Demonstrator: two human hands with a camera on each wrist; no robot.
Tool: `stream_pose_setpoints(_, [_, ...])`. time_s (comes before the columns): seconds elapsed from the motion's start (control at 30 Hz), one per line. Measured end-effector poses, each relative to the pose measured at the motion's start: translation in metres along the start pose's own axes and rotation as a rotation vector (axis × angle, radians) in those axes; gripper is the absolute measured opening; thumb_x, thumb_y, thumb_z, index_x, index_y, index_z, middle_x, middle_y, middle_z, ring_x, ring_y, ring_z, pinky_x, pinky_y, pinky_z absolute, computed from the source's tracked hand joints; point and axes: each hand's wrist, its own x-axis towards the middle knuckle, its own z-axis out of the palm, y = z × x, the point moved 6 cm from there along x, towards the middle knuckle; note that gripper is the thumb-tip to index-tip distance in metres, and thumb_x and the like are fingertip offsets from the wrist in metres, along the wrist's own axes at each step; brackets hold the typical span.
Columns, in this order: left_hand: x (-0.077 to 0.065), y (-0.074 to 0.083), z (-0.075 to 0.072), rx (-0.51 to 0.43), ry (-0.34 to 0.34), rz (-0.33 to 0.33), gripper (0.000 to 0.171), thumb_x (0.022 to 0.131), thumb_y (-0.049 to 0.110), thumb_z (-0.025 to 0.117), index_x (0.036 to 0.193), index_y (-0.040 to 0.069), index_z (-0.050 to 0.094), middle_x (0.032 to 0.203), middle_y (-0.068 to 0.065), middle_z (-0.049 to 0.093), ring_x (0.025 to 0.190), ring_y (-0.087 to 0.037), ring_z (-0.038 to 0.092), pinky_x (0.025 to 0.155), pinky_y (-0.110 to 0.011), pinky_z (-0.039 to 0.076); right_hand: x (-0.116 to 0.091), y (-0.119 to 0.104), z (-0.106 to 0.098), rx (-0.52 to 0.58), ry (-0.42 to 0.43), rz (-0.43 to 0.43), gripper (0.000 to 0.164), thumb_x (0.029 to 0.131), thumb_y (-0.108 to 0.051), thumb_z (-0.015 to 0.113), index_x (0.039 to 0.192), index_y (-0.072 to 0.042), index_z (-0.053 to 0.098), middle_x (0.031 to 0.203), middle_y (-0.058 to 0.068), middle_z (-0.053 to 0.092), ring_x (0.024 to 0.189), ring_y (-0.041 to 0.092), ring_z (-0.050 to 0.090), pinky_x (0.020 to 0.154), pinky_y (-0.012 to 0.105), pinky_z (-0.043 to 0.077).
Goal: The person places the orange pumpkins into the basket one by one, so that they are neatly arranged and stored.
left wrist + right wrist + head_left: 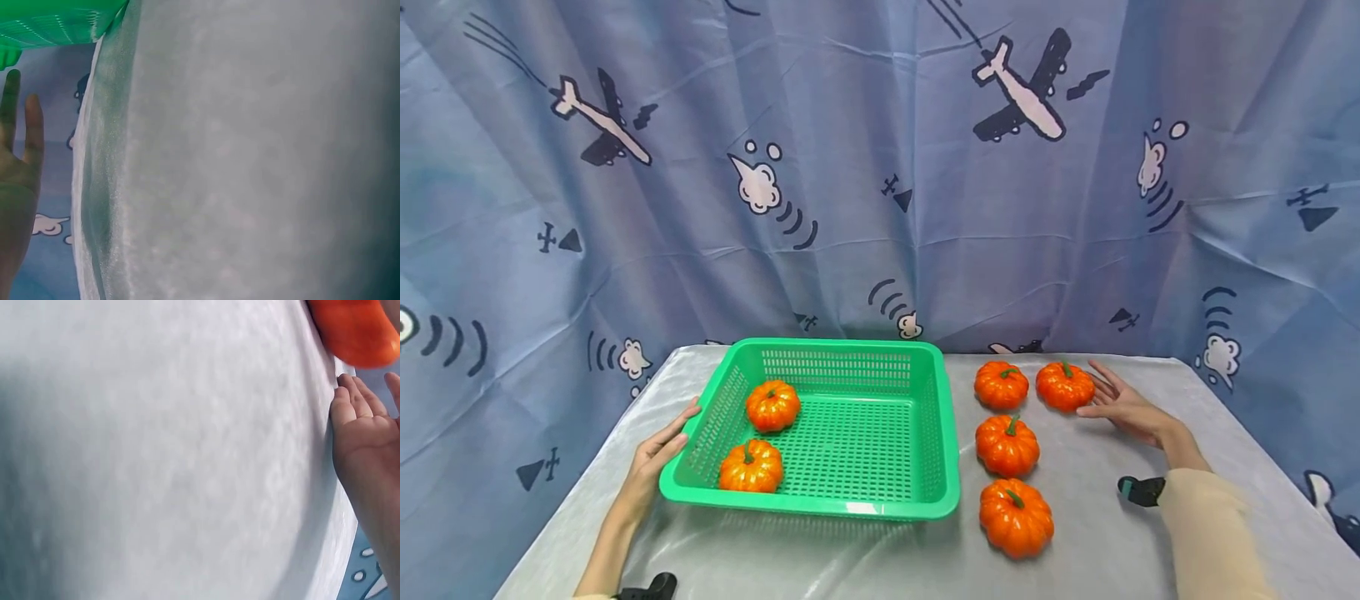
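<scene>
Right hand [1127,410] is at the far-right pumpkin [1064,388], the one at the back of the table [880,567] on the right. It's a squat round thing, so no real long axis to call, but its stem [1066,368] sticks up and leans toward the back. The fingers are spread pretty wide, thumb well away from the rest, opening around the pumpkin's right side. Not clamped on anything. The right wrist view has the fingertips just beside the orange skin; whether any of them actually touch, I can't tell.

Just left of that is the back-left pumpkin [1000,388], stem tipped over to the right. Coming nearer there's the middle pumpkin [1006,450], stem up and a bit right, then the front pumpkin [1017,527], stem slanting right and toward the wearer. Those two sit just beside the basket [805,502].

The basket is green, long axis running left to right. Inside, along its left side, are two lighter orange ones: the upper pumpkin [772,408] and the lower pumpkin [751,473], each stem side up.

Left hand [651,460] is at the basket's left side, fingers fairly straight and a little apart, tips at the rim. Not curled around it as far as I can see; can't say how firm the contact is.
</scene>
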Motion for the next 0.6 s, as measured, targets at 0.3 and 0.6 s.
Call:
stream_pose_setpoints(0.3, [0.000, 0.004, -0.001, -0.014, -0.012, 0.045, 0.042, 0.099, 0.001, 0.036, 0.139, -0.010, 0.041, 0.150, 0.009, 0.039, 0.135, 0.004, 0.030, 0.104, -0.010, 0.027, 0.019, -0.009, 0.014, -0.199, 0.059, -0.032, 0.105, 0.084, -0.016, 0.074, 0.154, -0.006, -0.003, 0.152, 0.034, 0.003, 0.136, 0.052, 0.014, 0.105, 0.069, 0.017])
stream_pose_setpoints(0.6, [0.000, 0.003, 0.001, -0.017, -0.031, 0.037, 0.041, 0.100, 0.001, 0.037, 0.139, -0.009, 0.041, 0.150, 0.008, 0.038, 0.135, 0.005, 0.030, 0.103, -0.010, 0.027, 0.019, -0.007, 0.012, -0.242, 0.155, -0.059, 0.091, 0.086, -0.022, 0.072, 0.152, -0.001, 0.013, 0.149, 0.032, 0.020, 0.131, 0.045, 0.029, 0.105, 0.061, 0.030])
